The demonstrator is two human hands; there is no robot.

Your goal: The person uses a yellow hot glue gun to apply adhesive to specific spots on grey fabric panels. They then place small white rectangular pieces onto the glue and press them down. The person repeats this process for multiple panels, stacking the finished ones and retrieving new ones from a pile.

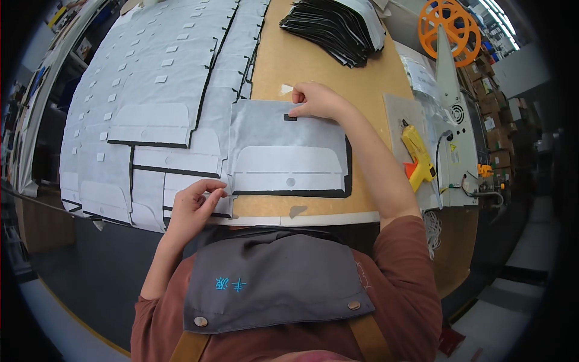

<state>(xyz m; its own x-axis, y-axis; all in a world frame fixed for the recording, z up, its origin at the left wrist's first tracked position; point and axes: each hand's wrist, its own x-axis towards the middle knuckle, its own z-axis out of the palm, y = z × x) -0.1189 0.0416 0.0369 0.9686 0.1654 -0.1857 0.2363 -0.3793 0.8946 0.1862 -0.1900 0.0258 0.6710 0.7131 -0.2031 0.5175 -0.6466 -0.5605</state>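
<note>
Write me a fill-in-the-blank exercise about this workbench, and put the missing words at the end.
1. The right hand has its thumb at a small patch that is ____ in colour.
2. Of the person's two hands, the ____ hand is nearer the apron.
3. To the ____ of the grey panel lies a yellow glue gun.

Missing words: black; left; right.

The counter (271,63) leaves room at its far middle, between the sheets (148,81) on the left and the black-edged stack (335,27), but the right forearm (375,148) and glue gun (417,151) obstruct the right.
</note>
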